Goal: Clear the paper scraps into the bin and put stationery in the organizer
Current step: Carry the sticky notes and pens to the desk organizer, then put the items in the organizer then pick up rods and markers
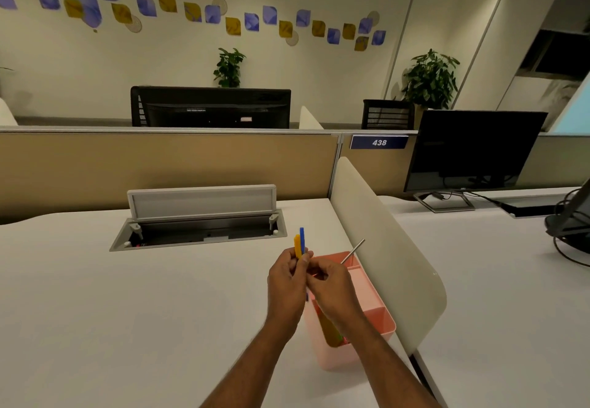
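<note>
A blue plate (379,142) on the partition is showing "438" while, just above the pink organizer (375,310) on the desk, the left hand (286,283) is gripping a yellow pen (297,245) and a blue pen (302,237) upright in curled fingers, and the right hand (333,289) is curling in beside them, its hold impossible to tell.

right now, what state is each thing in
left hand, gripping yellow pen and blue pen upright
right hand, fingers curled by the pens, grip unclear
pink organizer, upright on desk, metal rod leaning in it
cable hatch, lid open
monitor, screen dark
</note>
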Motion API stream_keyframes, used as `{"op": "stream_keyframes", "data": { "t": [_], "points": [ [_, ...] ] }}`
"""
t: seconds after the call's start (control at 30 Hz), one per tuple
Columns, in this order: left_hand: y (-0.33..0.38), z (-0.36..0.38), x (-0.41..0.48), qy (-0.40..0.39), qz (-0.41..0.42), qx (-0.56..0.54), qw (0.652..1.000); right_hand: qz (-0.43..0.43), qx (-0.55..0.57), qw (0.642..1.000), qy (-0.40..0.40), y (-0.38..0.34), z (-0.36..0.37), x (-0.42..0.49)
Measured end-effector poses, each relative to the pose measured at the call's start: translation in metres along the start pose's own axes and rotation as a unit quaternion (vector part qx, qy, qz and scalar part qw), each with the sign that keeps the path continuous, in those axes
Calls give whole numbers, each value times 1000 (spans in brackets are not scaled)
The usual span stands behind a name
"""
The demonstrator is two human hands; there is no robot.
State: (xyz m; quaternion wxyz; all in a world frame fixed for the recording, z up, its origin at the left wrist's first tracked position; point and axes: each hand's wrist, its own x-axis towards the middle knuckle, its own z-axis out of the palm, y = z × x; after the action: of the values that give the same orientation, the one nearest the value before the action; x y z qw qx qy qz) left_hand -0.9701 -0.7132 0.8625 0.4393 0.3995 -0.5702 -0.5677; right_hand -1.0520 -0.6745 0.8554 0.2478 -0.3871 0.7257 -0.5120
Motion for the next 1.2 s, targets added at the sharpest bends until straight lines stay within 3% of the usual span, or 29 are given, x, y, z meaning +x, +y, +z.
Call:
{"op": "stream_keyframes", "data": {
  "t": [0.13,0.33,0.57,0.83,1.03,1.2],
  "points": [
    [-9,-2,5,-28,-10,8,1000,7,-7,999,46,2,2,9],
    [-23,-17,4,2,-16,63,998,13,-24,981,191,5,0,25],
    [-41,-43,-2,19,-20,121,992,89,-104,983,123,19,20,39],
    [-49,-70,-14,21,-33,139,989,94,-147,979,104,17,27,39],
    [-36,-84,-24,16,6,178,984,26,-160,972,172,4,31,10],
    [-15,-102,-41,24,109,297,948,-140,-215,946,199,-23,43,-41]
  ]
}}
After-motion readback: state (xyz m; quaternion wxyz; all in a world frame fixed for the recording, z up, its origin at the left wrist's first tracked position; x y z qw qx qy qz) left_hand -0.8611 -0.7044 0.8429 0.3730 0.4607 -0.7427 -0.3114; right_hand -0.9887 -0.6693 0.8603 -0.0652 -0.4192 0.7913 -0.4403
